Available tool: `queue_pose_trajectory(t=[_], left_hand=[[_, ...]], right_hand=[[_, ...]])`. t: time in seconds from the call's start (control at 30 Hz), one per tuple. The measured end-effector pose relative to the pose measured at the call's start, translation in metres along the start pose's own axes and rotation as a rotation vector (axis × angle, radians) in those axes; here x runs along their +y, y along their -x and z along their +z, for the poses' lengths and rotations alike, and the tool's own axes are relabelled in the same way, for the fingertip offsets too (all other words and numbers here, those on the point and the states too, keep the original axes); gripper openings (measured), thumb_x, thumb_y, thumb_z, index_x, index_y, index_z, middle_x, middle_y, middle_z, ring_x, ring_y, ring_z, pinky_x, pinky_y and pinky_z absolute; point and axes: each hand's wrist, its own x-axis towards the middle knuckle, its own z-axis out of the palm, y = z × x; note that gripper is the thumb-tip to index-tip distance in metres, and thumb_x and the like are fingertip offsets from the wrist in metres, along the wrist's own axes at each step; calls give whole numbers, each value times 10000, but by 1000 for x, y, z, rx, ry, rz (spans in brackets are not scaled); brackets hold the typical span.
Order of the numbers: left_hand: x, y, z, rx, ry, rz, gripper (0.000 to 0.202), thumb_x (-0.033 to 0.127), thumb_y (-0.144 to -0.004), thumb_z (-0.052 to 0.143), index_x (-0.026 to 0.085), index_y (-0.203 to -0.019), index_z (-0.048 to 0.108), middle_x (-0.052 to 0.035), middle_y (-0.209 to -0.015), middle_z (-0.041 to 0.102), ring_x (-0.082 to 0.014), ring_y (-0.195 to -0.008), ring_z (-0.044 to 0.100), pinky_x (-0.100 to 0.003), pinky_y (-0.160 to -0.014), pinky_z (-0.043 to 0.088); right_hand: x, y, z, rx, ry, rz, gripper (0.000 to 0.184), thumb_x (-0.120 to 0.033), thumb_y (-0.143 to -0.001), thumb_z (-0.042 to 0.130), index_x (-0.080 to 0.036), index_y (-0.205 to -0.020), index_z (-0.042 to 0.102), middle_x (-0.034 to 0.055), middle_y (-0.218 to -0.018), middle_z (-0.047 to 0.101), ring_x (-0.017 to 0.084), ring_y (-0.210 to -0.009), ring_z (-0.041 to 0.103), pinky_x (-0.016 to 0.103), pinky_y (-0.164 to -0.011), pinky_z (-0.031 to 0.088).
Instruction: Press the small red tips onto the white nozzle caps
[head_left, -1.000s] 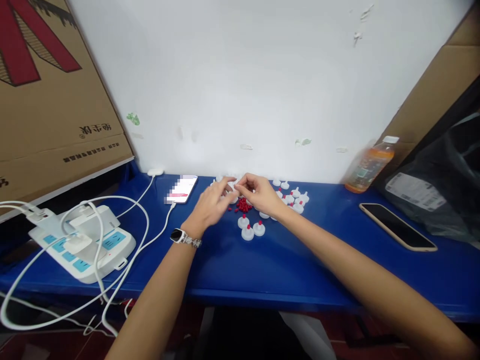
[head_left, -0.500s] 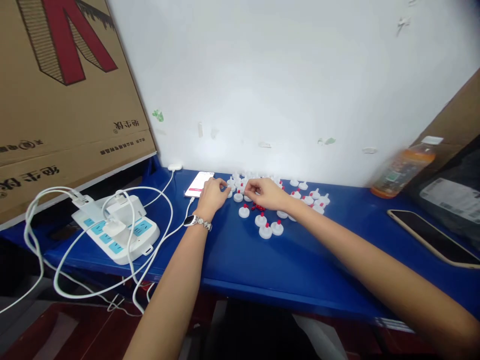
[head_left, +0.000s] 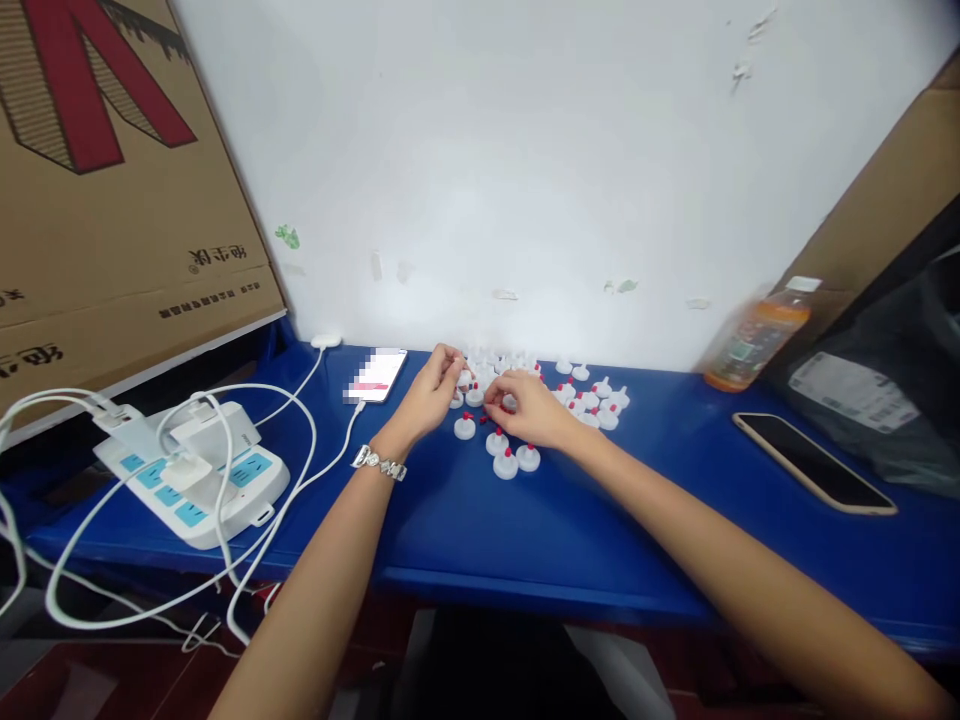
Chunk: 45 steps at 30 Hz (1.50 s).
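Observation:
My left hand (head_left: pixel 433 392) is closed in a pinch at the left edge of a cluster of white caps. A white nozzle cap (head_left: pixel 465 379) with a disc-shaped base shows at its fingertips. My right hand (head_left: pixel 529 407) hovers low over the table, thumb and forefinger pressed together beside a few small red tips (head_left: pixel 484 420); anything in that pinch is too small to make out. Closer to me stand several white caps with red tips, among them one cap (head_left: pixel 505 464) at the front. Many more white caps (head_left: pixel 604 402) lie behind and right of my right hand.
On the blue table (head_left: pixel 450 530) a charging phone (head_left: pixel 381 377) lies left of the caps. A white power strip (head_left: pixel 199 490) with tangled cables sits farther left. At the right are a dark phone (head_left: pixel 814 462), an orange drink bottle (head_left: pixel 761 338) and a dark plastic bag (head_left: pixel 885 380). A white wall (head_left: pixel 487 180) closes the back.
The whole view has shifted, so things appear farther left. My left wrist has turned and its fingers have closed at a white cap. My right hand has come slightly lower, near the red tips.

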Motion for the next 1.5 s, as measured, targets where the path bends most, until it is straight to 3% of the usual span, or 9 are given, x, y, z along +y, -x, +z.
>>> queue_pose_trajectory(t=[0.13,0.27,0.37,0.57,0.73,0.87,1.03,1.27,1.5], left_hand=[[9,6,5,-22,-161,-3,332,437,-1021,311,214,-948,547,-14,-861,608,-151,-730,556,-279,-669,441],[18,13,7,-174,-384,62,138,340,-911,526,209,-870,538,1,-771,597,-164,-692,545,-287,-663,417],[17,16,5,-240,-505,100,54,244,-843,545,213,-810,516,-18,-788,612,-178,-695,551,-296,-653,401],[14,17,-2,-246,-583,1,56,235,-818,545,230,-789,496,-2,-675,592,-182,-588,543,-294,-577,353],[18,17,2,-165,-562,61,113,273,-855,553,236,-946,497,-11,-768,630,-202,-652,597,-305,-619,390],[23,19,10,-183,-461,95,147,298,-903,522,233,-1026,474,-11,-814,630,-184,-650,599,-293,-619,402],[30,19,16,-223,-327,112,275,229,-906,491,225,-1165,396,1,-865,634,-145,-628,581,-273,-629,413],[32,18,18,-172,-212,126,386,196,-898,507,212,-1245,338,1,-899,641,-131,-700,586,-269,-699,435],[21,14,-2,-97,-292,137,527,275,-848,606,198,-1307,357,-39,-1003,613,-180,-862,600,-322,-806,461]], right_hand=[[2,-5,-4,-151,199,22,120,-309,-842,666,-222,-879,741,82,-935,651,262,-970,536,404,-889,350],[1,-16,-3,-263,304,-7,157,-346,-843,675,-200,-809,721,95,-911,635,274,-957,509,403,-858,330],[4,-18,0,-277,300,-39,127,-288,-846,657,-196,-775,708,84,-892,640,261,-945,505,394,-844,320],[6,-11,-7,-90,52,25,156,-301,-890,627,-194,-809,708,64,-943,693,231,-971,553,406,-906,359],[-2,-3,-12,53,-573,175,259,-445,-853,662,-186,-857,651,35,-762,713,167,-682,631,311,-671,487],[-10,0,-7,144,-831,203,357,-530,-751,755,-191,-817,664,17,-701,692,145,-614,612,278,-586,486],[-19,-1,-4,157,-943,225,403,-551,-680,808,-188,-769,657,4,-670,675,130,-592,595,269,-572,478],[-30,-4,4,331,-983,293,443,-544,-633,845,-199,-650,567,2,-606,646,128,-541,564,273,-535,463],[-25,-17,7,254,-840,166,386,-506,-728,782,-206,-717,539,-6,-655,642,131,-598,588,255,-554,457]])
